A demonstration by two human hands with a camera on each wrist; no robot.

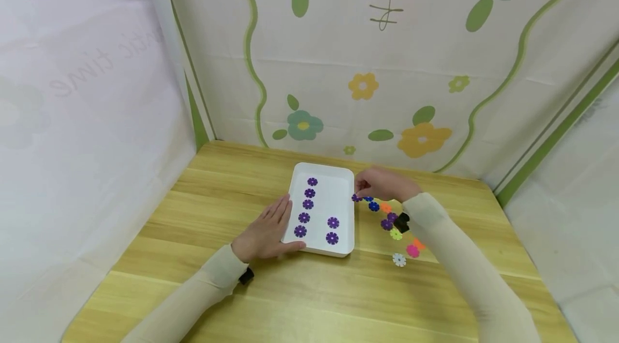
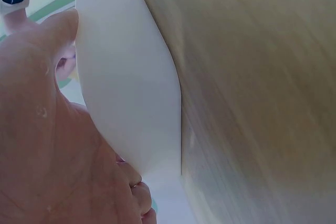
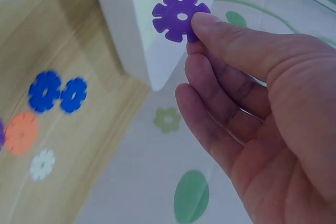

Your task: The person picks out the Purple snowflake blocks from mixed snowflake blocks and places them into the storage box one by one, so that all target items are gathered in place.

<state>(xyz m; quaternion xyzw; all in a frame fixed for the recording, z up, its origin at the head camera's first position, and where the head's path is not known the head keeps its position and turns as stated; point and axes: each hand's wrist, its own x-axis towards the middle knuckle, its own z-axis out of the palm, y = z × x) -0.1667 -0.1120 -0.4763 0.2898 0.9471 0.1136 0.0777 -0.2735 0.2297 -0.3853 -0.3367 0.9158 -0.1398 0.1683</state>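
Observation:
My right hand (image 1: 384,183) pinches a purple snowflake disc (image 3: 176,18) between thumb and forefinger, at the right wall of a white tray (image 1: 348,187). In the right wrist view the disc overlaps the tray's side. Along the left of the tray runs a column of several purple discs (image 1: 308,204), and two more purple discs (image 1: 333,222) lie in its lower right. My left hand (image 1: 266,227) rests on the tray's left edge, fingers straight, the thumb along the near rim. From the left wrist view, the palm lies against the tray's outer wall (image 2: 131,77).
Loose discs lie on the wooden table (image 1: 300,300) right of the tray: blue discs (image 1: 374,206), purple discs (image 1: 387,224), a yellow-green disc (image 1: 396,234), a pink disc (image 1: 413,250), orange ones and a white disc (image 1: 398,259). A flower-printed cloth (image 1: 329,52) hangs behind.

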